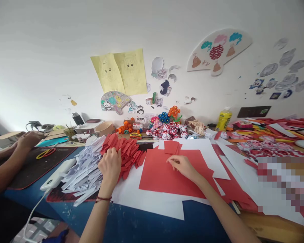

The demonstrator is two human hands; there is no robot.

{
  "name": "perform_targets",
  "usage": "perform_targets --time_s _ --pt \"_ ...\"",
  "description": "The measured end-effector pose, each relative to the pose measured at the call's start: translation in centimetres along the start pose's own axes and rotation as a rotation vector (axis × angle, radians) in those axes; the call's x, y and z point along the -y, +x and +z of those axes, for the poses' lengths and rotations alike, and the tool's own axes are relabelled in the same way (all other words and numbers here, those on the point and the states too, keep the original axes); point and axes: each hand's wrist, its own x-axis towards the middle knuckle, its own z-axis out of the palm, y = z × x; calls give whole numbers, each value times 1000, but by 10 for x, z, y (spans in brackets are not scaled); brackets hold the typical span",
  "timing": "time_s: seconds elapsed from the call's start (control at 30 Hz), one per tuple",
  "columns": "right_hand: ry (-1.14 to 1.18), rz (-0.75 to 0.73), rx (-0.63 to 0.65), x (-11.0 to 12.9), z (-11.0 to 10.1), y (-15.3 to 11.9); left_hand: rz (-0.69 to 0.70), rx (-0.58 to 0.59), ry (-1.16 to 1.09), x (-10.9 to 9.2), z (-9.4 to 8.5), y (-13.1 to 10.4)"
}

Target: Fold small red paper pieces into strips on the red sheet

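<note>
My left hand (110, 165), with a dark red cord at its wrist, is at the pile of folded red paper strips (131, 152). Its fingers are curled down and what they hold, if anything, is hidden. My right hand (180, 165) is over a large red paper sheet (167, 180), thumb and fingertips pinched together; nothing clear shows between them. Small red paper pieces (171, 147) lie just behind it. White paper sheets (154, 206) lie beneath the red one. Folded white strips (84, 168) are heaped left of my left hand.
Another person's hands (29, 140) are at the far left, near yellow-handled scissors (45, 153). A white power strip (57, 175) with a cable lies left of the strips. Paper flowers (167, 130), a yellow bottle (223, 119) and coloured strips (281, 130) line the back.
</note>
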Motion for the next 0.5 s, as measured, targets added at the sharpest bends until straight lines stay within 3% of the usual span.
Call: perform_targets --time_s 0.27,0.4,0.5 --pt "-59 -35 34 -1 0 0 -12 -26 -51 -6 -9 -8" --pt "-64 -50 30 -3 0 1 115 -28 -74 -24 -8 -22" --pt "-70 -64 0 -4 1 2 315 93 -144 -53 0 -29"
